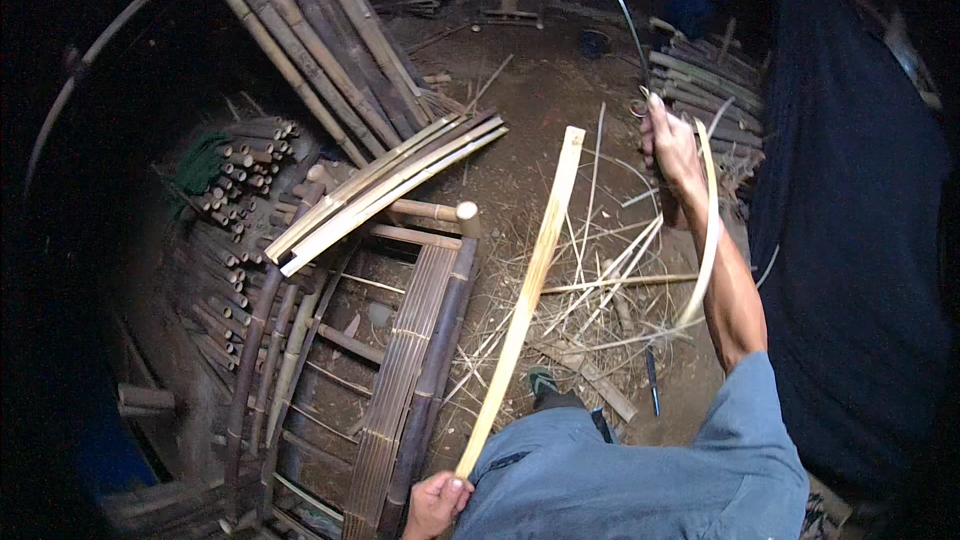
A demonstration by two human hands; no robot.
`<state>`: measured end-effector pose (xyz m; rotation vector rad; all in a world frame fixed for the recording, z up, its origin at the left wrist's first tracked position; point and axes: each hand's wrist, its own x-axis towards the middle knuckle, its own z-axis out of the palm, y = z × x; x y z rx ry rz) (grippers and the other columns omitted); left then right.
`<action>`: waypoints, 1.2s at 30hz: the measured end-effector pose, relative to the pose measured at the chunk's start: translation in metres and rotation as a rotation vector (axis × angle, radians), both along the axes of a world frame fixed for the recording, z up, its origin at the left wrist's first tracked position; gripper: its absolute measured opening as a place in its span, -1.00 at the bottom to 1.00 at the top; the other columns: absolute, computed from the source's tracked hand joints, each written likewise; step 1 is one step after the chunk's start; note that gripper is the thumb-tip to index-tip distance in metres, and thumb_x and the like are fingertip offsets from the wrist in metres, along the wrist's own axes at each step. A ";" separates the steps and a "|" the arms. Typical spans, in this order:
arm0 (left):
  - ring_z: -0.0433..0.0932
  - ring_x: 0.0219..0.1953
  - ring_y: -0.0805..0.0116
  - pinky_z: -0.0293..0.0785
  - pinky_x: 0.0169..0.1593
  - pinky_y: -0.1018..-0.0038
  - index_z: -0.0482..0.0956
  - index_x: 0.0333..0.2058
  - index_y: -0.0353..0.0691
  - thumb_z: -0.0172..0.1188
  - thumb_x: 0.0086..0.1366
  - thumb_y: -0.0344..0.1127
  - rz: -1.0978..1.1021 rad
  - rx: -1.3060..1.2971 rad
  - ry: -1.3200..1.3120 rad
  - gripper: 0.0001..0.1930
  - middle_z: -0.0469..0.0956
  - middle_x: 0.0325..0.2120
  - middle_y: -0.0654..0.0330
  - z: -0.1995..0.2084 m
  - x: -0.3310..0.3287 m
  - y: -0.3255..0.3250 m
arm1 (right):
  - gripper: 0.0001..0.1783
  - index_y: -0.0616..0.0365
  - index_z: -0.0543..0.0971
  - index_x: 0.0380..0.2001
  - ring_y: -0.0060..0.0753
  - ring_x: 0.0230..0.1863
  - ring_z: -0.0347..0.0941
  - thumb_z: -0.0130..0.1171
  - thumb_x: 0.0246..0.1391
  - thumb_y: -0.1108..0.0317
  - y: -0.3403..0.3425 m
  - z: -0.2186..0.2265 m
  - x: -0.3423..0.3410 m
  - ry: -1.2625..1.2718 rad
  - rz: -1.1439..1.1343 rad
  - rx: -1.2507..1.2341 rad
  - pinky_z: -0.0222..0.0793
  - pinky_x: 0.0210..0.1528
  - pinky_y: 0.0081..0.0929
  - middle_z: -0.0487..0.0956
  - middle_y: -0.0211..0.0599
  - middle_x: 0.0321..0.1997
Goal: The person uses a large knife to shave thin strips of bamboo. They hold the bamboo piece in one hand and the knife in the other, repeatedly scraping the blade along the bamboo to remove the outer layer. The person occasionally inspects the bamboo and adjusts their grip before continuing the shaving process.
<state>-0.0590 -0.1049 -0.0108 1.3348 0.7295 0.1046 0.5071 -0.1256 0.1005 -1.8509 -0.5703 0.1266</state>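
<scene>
My left hand (437, 506), at the bottom of the view, is closed around the lower end of a pale split bamboo strip (535, 280). The strip slants up and away, its far end free in the air. Raised at the upper right, my right hand (672, 145) is closed on a knife with a long, thin, slightly curved blade (632, 25) pointing up and away. The handle is mostly hidden in my fist. A narrow pale sliver of bamboo (711, 230) bends down beside my right forearm; I cannot tell whether that hand touches it.
Left of me stands a bamboo frame (430, 380) with split bamboo pieces (390, 195) across its far end. Bamboo poles (310, 40) lean beyond it; cut bamboo (235, 175) is stacked far left. Shavings (610, 270) litter the floor near a dark slim tool (652, 380). Dark cloth (850, 220) hangs right.
</scene>
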 end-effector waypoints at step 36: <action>0.18 -0.74 0.55 0.06 -0.68 0.57 0.51 -0.42 -0.41 0.05 0.32 0.00 -0.124 -0.458 0.071 -0.53 0.29 -0.75 0.31 -0.015 -0.004 -0.005 | -0.27 0.16 0.48 -0.50 -0.57 -0.69 0.35 -0.11 0.15 -0.39 -0.008 -0.045 0.007 0.133 -0.001 0.063 0.29 -0.63 -0.58 0.43 -0.43 -0.66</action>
